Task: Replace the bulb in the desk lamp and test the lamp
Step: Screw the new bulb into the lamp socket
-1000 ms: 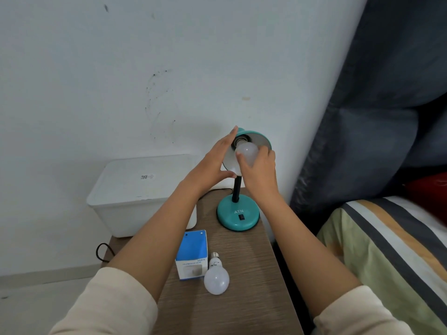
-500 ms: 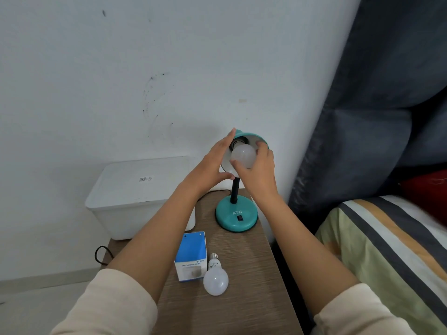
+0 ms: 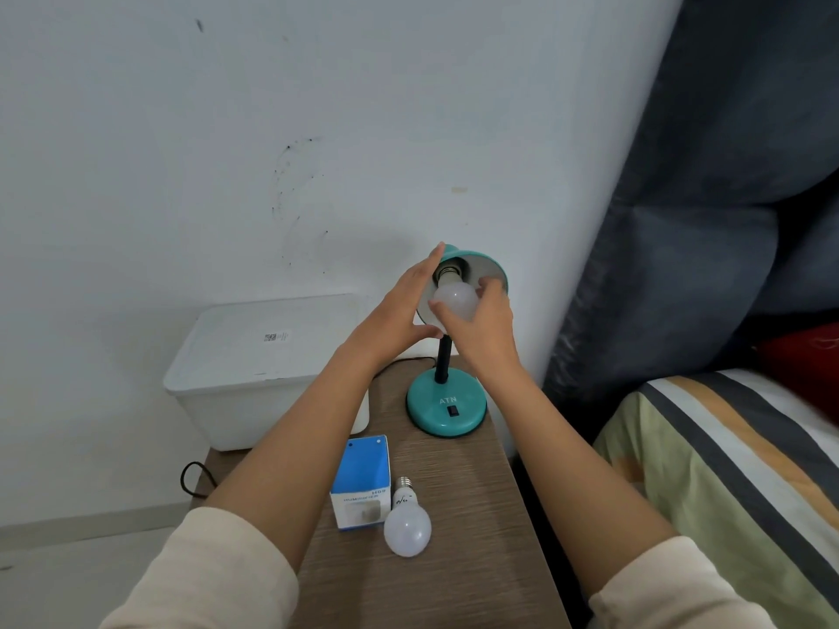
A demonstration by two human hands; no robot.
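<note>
A teal desk lamp (image 3: 447, 408) stands at the back of a wooden bedside table (image 3: 458, 515), its shade (image 3: 486, 265) tilted toward me. A white bulb (image 3: 455, 299) sits in the shade's socket, unlit. My right hand (image 3: 481, 331) grips that bulb from below with the fingertips. My left hand (image 3: 399, 306) holds the left rim of the shade, fingers extended along it. A second white bulb (image 3: 407, 528) lies loose on the table near me, screw base pointing away, next to a blue and white box (image 3: 362, 481).
A white lidded plastic bin (image 3: 254, 356) sits left of the lamp against the wall. A black cord (image 3: 193, 478) loops off the table's left side. A bed with striped bedding (image 3: 726, 465) and a dark padded headboard (image 3: 726, 197) is on the right.
My right hand has shifted its fingers around the bulb in the socket, a small turn. The left hand stays on the shade. The view has dipped slightly.
</note>
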